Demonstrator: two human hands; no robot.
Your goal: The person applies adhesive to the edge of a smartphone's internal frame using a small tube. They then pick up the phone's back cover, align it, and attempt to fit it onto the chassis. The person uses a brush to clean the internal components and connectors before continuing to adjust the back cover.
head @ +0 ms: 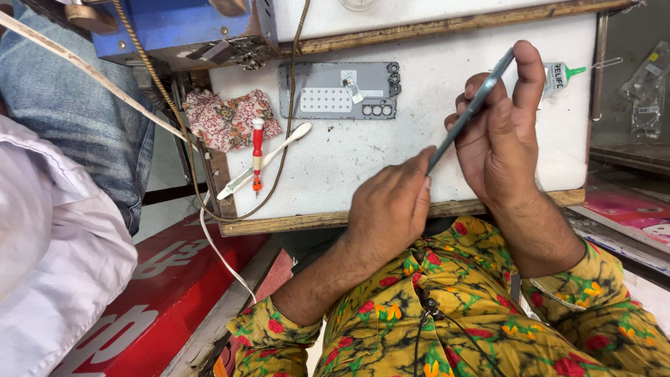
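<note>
Both hands hold a thin grey phone-like slab [469,112] edge-on above a white work board [349,174]. My right hand [502,132] grips its upper part, with the thumb and fingers along the edges. My left hand [391,209] is closed, and its fingertips pinch or press the slab's lower end. Whether a small tool sits in that hand is hidden. My sleeves are yellow with a floral print.
On the board lie a grey phone frame [340,91], a red-handled screwdriver [257,150], a white brush-like tool [269,159], a floral cloth [227,119] and a small green-capped bottle [562,73]. A blue machine [174,28] and a cable [286,105] sit at the back. Another person in a white shirt [49,244] is at the left.
</note>
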